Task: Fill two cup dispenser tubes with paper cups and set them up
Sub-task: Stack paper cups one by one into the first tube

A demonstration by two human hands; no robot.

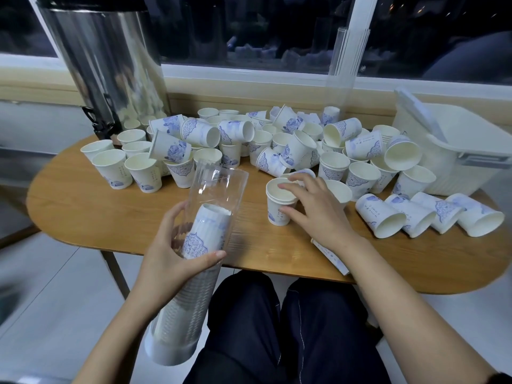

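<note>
My left hand (171, 253) grips a clear dispenser tube (213, 189) that leans from my lap up over the table's front edge. A stack of white paper cups with blue print (206, 231) fills most of it, and its white base cap (169, 353) hangs low by my left knee. My right hand (313, 206) holds a short stack of upright cups (278, 206) on the table, fingers over the rim and thumb on the side. A second clear tube (343, 76) stands upright at the back by the window. Several loose cups (249, 145) lie scattered across the table.
The wooden oval table (91, 206) carries a steel hot-water urn (110, 67) at the back left and a white plastic bin (460, 145) with its lid up at the right. A row of tipped cups (426, 214) lies front right. A flat paper sleeve (332, 259) sits under my right wrist.
</note>
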